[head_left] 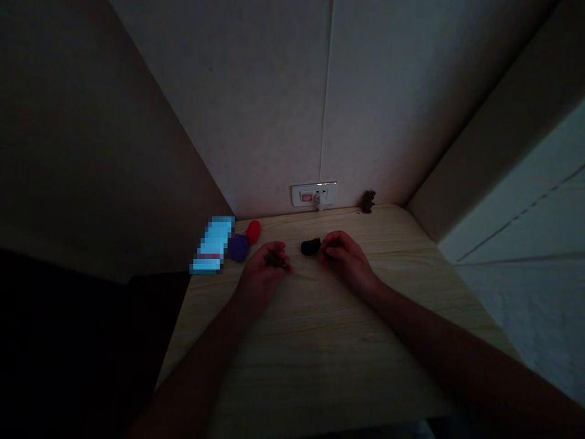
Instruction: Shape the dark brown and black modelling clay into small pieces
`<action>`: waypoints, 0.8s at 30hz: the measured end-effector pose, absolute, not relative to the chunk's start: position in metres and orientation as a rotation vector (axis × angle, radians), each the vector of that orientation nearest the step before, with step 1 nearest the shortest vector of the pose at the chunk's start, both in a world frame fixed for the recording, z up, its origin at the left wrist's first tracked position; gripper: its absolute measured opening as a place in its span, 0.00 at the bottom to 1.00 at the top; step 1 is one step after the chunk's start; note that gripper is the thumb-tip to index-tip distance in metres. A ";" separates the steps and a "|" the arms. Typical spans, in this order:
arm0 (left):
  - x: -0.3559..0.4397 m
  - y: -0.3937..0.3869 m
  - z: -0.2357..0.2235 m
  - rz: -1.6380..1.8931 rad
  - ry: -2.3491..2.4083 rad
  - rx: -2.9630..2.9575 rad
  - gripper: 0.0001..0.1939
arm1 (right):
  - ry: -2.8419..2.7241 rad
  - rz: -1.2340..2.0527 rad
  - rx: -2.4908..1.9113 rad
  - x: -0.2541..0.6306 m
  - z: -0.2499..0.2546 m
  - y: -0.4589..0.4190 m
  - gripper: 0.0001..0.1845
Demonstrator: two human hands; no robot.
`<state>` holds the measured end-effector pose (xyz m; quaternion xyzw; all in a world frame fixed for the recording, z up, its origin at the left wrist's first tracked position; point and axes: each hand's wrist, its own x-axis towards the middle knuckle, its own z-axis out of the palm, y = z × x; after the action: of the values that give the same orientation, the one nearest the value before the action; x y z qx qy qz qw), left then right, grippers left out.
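My left hand [261, 275] rests low over the wooden tabletop [292, 341], its fingers curled. Something small and dark seems to lie at its fingertips, but the dim light hides its kind. Across a short gap, my right hand [350, 262] has its fingers bent inward too, and whatever is in them is lost in shadow. A small black lump [311, 246] lies on the table just left of my right fingers. Behind my left hand are a purple lump [238, 248] and a red rounded lump [253, 231], close together.
A phone-like bright screen [212, 245], pixelated, is at the table's left edge. By the wall stands a small dark brown figure [368, 202]. A wall socket [313, 195] holds a white plug, with a thin cable running up. A pale panel [516, 213] borders the right side.
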<state>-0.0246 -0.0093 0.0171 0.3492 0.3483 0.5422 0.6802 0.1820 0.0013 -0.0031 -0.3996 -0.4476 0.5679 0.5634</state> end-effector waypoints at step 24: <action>-0.040 0.007 0.009 1.254 1.149 1.275 0.20 | -2.221 0.488 -0.962 0.165 -0.004 -0.019 0.22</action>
<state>-0.0397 0.0066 0.0091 0.5241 0.4724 0.5153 0.4865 0.1645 -0.0190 -0.0037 -0.3678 -0.8492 0.1865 0.3297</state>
